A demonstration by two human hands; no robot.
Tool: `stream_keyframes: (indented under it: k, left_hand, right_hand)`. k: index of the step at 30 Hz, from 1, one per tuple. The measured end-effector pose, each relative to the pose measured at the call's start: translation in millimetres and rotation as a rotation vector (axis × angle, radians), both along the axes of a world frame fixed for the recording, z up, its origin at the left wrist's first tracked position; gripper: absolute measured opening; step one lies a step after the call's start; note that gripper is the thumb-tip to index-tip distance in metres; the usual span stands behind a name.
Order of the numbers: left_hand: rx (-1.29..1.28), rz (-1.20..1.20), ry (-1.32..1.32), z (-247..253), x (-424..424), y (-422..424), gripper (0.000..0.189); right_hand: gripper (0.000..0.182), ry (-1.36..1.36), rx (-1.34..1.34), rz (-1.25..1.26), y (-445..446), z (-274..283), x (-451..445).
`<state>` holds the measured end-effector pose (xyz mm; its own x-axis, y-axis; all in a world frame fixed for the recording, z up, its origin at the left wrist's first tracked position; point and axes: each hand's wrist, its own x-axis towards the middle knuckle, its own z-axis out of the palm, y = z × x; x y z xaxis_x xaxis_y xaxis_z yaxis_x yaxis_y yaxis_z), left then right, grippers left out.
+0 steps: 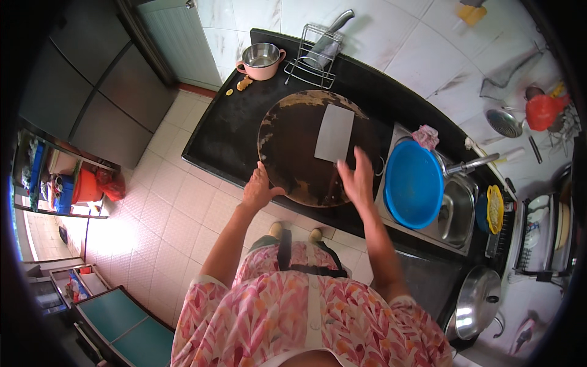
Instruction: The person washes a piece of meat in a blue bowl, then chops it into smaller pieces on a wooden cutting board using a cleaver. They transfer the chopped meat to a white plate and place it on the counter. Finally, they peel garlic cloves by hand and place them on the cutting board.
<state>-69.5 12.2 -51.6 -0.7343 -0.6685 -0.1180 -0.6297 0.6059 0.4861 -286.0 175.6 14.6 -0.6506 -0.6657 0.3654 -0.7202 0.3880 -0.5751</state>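
A round, dark wooden chopping board (293, 142) with worn, lighter patches lies on the black countertop before me. On it rests a cleaver (335, 133), its broad blade pointing away from me and its dark handle towards me. My left hand (259, 188) is at the board's near left rim, thumb spread from the fingers; how firmly it touches cannot be told. Over the board's right side, my right hand (359, 181) is beside the cleaver handle, fingers apart and slightly blurred, holding nothing.
At the back stand a pink-handled steel bowl (260, 62), ginger pieces (244, 82) and a wire rack (316, 57) with a knife in it. A blue basin (414, 183) sits over the steel sink (458, 215) on the right. Further right is a lidded pot (477, 303).
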Motion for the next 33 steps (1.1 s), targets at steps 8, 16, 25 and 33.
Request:
stream_keyframes:
  k: [8,16,25,33]
  left_hand:
    - [0.091,0.006,-0.013,11.2,-12.3,2.8,0.110]
    - [0.158,0.100,-0.030,13.5,-3.2,2.4,0.111]
    - [0.202,0.062,-0.015,14.0,-9.6,-2.7,0.113]
    - [0.166,0.055,-0.005,10.5,-6.6,-1.4,0.116]
  right_hand:
    - [0.067,-0.014,0.209,-0.166,-306.1,40.3,-131.3]
    - [0.027,0.123,0.091,0.078,-326.1,-9.2,-106.9]
    - [0.025,0.206,-0.008,0.427,-325.8,-3.8,-130.9]
    - [0.046,0.267,-0.225,-0.112,-65.3,3.9,-87.0]
